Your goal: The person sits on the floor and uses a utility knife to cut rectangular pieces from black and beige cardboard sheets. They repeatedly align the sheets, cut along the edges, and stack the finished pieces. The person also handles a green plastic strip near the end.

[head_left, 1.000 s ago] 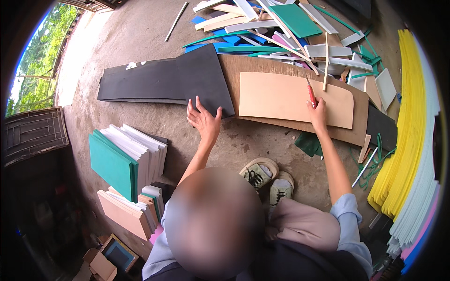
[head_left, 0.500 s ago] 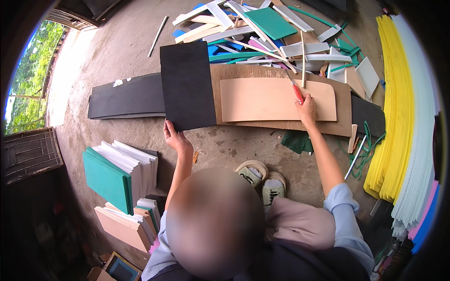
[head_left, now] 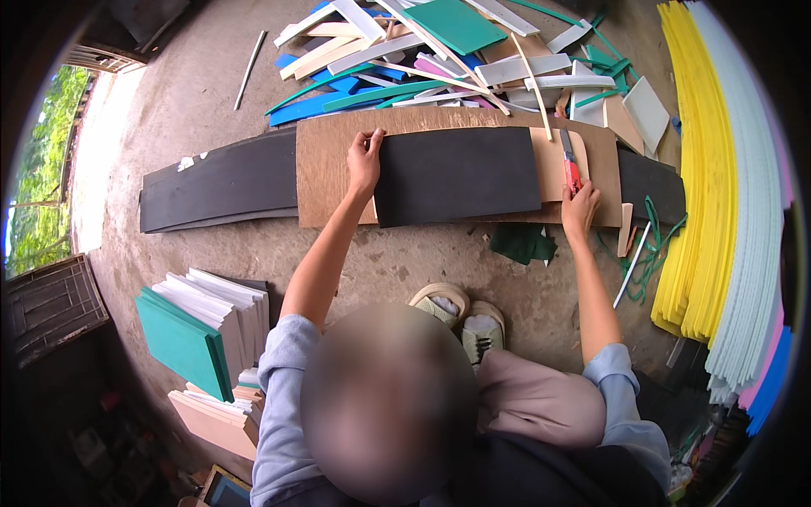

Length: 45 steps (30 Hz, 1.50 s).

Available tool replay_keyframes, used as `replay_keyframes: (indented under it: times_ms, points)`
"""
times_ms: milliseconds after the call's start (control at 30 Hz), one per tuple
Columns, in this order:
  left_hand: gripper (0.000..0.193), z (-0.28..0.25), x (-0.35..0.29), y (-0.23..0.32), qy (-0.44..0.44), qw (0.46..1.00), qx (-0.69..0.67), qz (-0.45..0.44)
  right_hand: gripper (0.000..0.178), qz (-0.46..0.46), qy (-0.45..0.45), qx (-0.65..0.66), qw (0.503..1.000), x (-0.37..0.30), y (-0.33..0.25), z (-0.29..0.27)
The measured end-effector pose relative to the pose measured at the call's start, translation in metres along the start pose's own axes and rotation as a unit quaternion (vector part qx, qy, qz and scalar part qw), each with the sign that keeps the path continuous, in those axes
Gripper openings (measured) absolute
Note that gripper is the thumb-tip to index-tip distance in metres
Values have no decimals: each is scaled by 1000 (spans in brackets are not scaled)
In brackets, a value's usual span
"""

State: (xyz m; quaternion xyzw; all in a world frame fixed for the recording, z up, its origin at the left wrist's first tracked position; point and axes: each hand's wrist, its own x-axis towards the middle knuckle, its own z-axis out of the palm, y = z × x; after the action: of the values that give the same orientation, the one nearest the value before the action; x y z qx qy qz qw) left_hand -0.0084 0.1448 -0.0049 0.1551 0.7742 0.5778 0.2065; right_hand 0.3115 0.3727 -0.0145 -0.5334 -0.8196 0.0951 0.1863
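Observation:
A black rectangular sheet (head_left: 456, 173) lies lengthwise over a peach sheet (head_left: 547, 156), whose rounded right end shows past it. Both rest on a brown wooden board (head_left: 325, 169). At the black sheet's far left corner, my left hand (head_left: 364, 165) has its fingers closed on the edge. My right hand (head_left: 580, 209) grips a red-handled utility knife (head_left: 572, 175) by the board's near right side, its blade pointing away from me over the peach sheet.
Beyond the board lies a heap of coloured offcut strips (head_left: 405, 68). Long black sheets (head_left: 220, 182) extend under the board. Stacked green sheets (head_left: 182, 342) and white ones stand at left, yellow sheets (head_left: 688, 186) at right. Green cord (head_left: 650, 262) lies near the board's right end.
The black sheet, held upright at the left before, now lies flat on the peach sheet. My left hand has moved up to its far left corner; my right hand has shifted right with the knife.

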Motion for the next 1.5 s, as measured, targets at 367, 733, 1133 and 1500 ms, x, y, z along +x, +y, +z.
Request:
replay_keyframes:
  times_ms: [367, 733, 1133, 1500]
  points:
    - [73, -3, -41, 3, 52, 950, 307, 13, 60, -37, 12, -22, 999, 52, 5, 23]
    - [69, -21, -81, -13, 0, 929, 363, 64, 54, -78, 21, -30, 996, 24, -16, 15]
    - [41, -48, -114, -21, -37, 959, 254, 123, 43, -74, -206, 149, 964, -18, -77, 1]
    - [41, -62, -98, -20, -73, 992, 93, 31, 43, 9, -262, 315, 912, -10, -63, 18]
